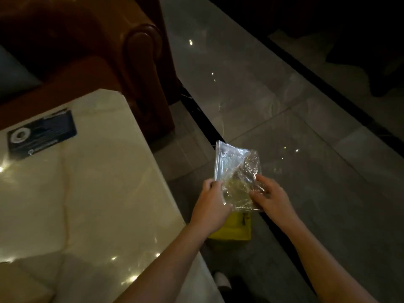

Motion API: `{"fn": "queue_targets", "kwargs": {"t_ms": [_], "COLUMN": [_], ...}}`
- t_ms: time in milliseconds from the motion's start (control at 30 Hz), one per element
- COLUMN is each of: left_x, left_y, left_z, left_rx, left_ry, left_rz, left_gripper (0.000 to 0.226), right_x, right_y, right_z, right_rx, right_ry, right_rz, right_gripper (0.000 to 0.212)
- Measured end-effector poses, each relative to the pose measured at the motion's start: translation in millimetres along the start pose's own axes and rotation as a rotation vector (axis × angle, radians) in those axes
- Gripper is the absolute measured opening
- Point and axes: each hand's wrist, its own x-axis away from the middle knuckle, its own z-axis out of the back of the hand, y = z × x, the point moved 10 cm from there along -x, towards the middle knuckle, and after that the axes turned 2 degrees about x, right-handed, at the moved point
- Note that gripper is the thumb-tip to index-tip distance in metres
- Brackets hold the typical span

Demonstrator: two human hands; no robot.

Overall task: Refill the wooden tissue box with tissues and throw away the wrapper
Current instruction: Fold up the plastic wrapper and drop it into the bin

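A clear, crinkled plastic wrapper [235, 171] hangs in the air over the floor, right of the table. My left hand [211, 204] pinches its left edge and my right hand [271, 197] grips its lower right side. The wrapper looks empty and flattened, with one corner folded over. Directly beneath my hands stands a yellow bin [235, 229], partly hidden by them. No wooden tissue box or tissues appear in this view.
A glossy cream marble table [87, 193] fills the left, with a dark card [42, 133] lying on it. A brown leather armchair [122, 62] stands behind it. Grey tiled floor with black border strips [284, 106] lies to the right. A white shoe [222, 278] shows below.
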Motion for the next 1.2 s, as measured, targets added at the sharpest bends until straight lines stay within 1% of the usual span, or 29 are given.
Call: {"fn": "queue_targets", "kwargs": {"t_ms": [67, 200, 333, 400, 467, 600, 667, 767, 867, 933, 967, 1033, 1100, 1200], "left_x": [-26.0, -79.6, -123.3, -140.9, -156.9, -178.3, -182.5, -190.1, -193.3, -189.4, -186.5, -182.7, -180.3, -180.1], "left_y": [-5.4, -26.3, -51.2, -66.0, -82.8, -126.1, -150.9, -192.2, -233.6, -258.7, -268.9, -282.0, -286.0, -278.4], "left_z": [-15.9, -51.7, -89.9, -106.9, -126.0, -163.2, -186.9, -220.2, -248.0, -265.7, -271.6, -277.5, -275.3, -263.6], "left_rx": [0.023, -0.012, -0.165, -0.206, -0.242, -0.329, -0.409, -0.501, -0.527, -0.557, -0.583, -0.67, -0.729, -0.742], "left_ry": [0.004, 0.021, 0.012, 0.011, -0.002, -0.01, -0.075, -0.183, -0.282, -0.384, -0.434, -0.51, -0.525, -0.452], "left_rz": [0.03, 0.127, 0.158, 0.16, 0.142, 0.098, 0.077, 0.084, 0.196, 0.295, 0.336, 0.357, 0.343, 0.309], "left_gripper": [0.059, 0.056, 0.054, 0.053, 0.057, 0.063, 0.066, 0.072, 0.074, 0.077, 0.076, 0.072, 0.071, 0.07], "right_x": [-16.8, -53.8, -82.4, -94.8, -105.5, -120.5, -124.3, -128.7, -125.4, -117.7, -112.4, -101.1, -93.5, -97.8], "right_y": [16.0, 52.8, 108.4, 132.1, 160.6, 228.1, 257.0, 302.8, 353.2, 383.3, 396.3, 417.7, 427.1, 419.3], "right_z": [3.5, -1.3, -18.3, -30.2, -44.6, -69.5, -84.3, -112.5, -137.6, -150.3, -154.6, -160.0, -162.2, -155.8], "right_rx": [0.052, 0.204, 0.265, 0.269, 0.251, 0.275, 0.282, 0.271, 0.359, 0.454, 0.505, 0.572, 0.61, 0.658], "right_ry": [0.04, 0.089, 0.072, 0.037, -0.003, -0.025, -0.054, -0.161, -0.266, -0.343, -0.384, -0.461, -0.513, -0.473], "right_rz": [0.012, 0.062, 0.002, 0.004, -0.019, -0.106, -0.123, -0.166, -0.257, -0.335, -0.378, -0.452, -0.483, -0.436], "right_gripper": [0.052, 0.048, 0.047, 0.042, 0.039, 0.046, 0.05, 0.058, 0.069, 0.077, 0.08, 0.08, 0.075, 0.069]}}
